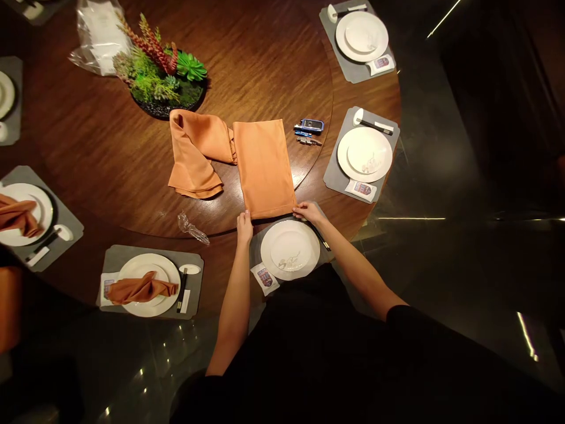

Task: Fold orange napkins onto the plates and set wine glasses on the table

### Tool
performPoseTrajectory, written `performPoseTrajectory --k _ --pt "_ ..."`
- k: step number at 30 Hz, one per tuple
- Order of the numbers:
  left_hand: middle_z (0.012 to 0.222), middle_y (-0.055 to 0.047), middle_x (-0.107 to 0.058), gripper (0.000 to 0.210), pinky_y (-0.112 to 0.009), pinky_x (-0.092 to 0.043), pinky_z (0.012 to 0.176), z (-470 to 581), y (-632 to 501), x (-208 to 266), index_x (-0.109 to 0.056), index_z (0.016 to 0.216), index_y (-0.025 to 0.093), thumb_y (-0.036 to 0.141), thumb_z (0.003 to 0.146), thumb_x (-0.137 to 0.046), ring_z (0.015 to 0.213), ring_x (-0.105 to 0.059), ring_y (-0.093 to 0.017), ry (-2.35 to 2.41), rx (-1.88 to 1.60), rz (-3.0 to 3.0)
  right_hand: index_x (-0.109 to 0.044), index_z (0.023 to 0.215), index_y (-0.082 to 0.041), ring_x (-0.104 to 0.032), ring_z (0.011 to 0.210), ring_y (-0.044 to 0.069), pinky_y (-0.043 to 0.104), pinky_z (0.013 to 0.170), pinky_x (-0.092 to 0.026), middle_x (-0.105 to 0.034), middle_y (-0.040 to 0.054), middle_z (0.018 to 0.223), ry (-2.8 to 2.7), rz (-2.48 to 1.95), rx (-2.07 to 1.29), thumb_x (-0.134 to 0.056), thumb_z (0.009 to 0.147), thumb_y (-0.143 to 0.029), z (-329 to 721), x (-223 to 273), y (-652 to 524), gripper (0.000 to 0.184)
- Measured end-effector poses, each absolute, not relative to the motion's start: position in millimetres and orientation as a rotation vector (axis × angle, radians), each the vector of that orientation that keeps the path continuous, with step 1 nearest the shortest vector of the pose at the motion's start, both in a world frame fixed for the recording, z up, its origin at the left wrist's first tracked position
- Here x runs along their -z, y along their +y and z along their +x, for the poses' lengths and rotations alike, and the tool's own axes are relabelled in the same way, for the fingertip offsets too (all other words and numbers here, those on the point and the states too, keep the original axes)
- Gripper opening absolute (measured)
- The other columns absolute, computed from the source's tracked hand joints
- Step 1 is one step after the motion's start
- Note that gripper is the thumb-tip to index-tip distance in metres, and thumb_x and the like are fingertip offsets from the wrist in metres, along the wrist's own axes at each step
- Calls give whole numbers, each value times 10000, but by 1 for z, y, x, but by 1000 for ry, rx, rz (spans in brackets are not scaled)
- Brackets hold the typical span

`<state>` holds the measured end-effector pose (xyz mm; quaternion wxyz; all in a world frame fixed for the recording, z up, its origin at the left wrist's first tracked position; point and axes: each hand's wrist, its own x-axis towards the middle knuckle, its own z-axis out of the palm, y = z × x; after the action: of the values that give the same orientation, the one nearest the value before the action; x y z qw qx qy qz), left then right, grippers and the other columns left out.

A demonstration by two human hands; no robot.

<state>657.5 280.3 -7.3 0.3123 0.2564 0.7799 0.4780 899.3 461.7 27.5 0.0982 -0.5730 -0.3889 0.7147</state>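
Currently, we pinch the orange cloth napkin (265,168) at its two near corners, left grip (244,227) and right grip (309,212) on one each; its long axis runs forward from both, over the tabletop (260,65), just beyond the stacked white plates (289,246).

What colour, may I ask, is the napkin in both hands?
The napkin is orange, best seen in the head view.

Black top (300,359), black short sleeves (412,333); forearms (233,300), fingers (299,210) bare.
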Motion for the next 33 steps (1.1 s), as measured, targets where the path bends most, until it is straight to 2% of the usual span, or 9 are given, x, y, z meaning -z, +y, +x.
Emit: performPoseTrajectory --k 3,5,9,13,15,18,21,26,33 --pt "1045 -61 -723 265 -383 -624 898 661 271 -1 -698 1044 244 473 910 -701 1060 -703 -256 1867 -1289 562 -681 766 -149 -617 539 54 120 497 -481 -738 6 659 -1268 -1663 -2126 -979 780 -184 908 -31 464 300" --pt "1191 -84 -744 357 -403 -638 962 663 267 -4 -705 1139 233 371 810 -737 1135 -727 -266 1744 -1316 548 -640 693 -160 -572 514 46 127 474 -447 -723 1 633 -1280 -1652 -2084 -991 766 -229 909 -29 466 366" --pt "1516 -152 -634 466 -459 -604 1111 662 262 -3 -711 1177 211 280 718 -752 1353 -678 -311 1618 -1374 571 -560 629 -185 -551 502 44 128 456 -429 -712 4 623 -1170 -1701 -2030 -987 784 -268 907 -21 468 462" --pt "1627 -192 -502 427 -475 -645 1033 662 259 7 -744 1136 187 301 732 -824 1323 -688 -331 1639 -1283 661 -557 645 -189 -543 488 44 121 455 -429 -672 -5 580 -1073 -1741 -2039 -933 852 -247 905 -16 471 433" --pt "1535 -189 -571 368 -473 -663 972 665 261 10 -768 1066 184 314 735 -863 1277 -693 -337 1724 -1267 701 -539 645 -195 -551 487 47 115 457 -432 -648 -13 557 -1044 -1755 -2042 -920 864 -252 904 -16 471 444" --pt "1139 -130 -723 239 -415 -679 826 674 267 11 -738 888 192 395 815 -841 1064 -722 -278 1834 -1342 583 -498 626 -201 -550 475 45 108 454 -435 -630 -19 531 -1059 -1768 -2028 -925 860 -260 904 -17 471 490" --pt "835 -45 -679 320 -326 -651 652 681 274 9 -651 762 200 458 874 -805 775 -666 -178 1823 -1426 342 -502 618 -195 -530 444 44 114 431 -445 -620 -21 515 -1159 -1808 -2004 -976 815 -270 907 -16 473 519" --pt "744 12 -648 311 -248 -620 627 682 285 5 -667 756 179 374 784 -908 638 -614 -98 1806 -1502 144 -467 601 -194 -583 473 51 120 459 -540 -608 -35 542 -1148 -1848 -2077 -1052 717 -280 912 -14 481 603" --pt "625 48 -614 336 -204 -586 588 677 292 0 -612 723 196 287 704 -935 580 -619 -92 1867 -1443 41 -468 580 -177 -540 428 11 86 416 -481 -550 -86 535 -1177 -1788 -2083 -1084 629 -240 910 -19 488 621"
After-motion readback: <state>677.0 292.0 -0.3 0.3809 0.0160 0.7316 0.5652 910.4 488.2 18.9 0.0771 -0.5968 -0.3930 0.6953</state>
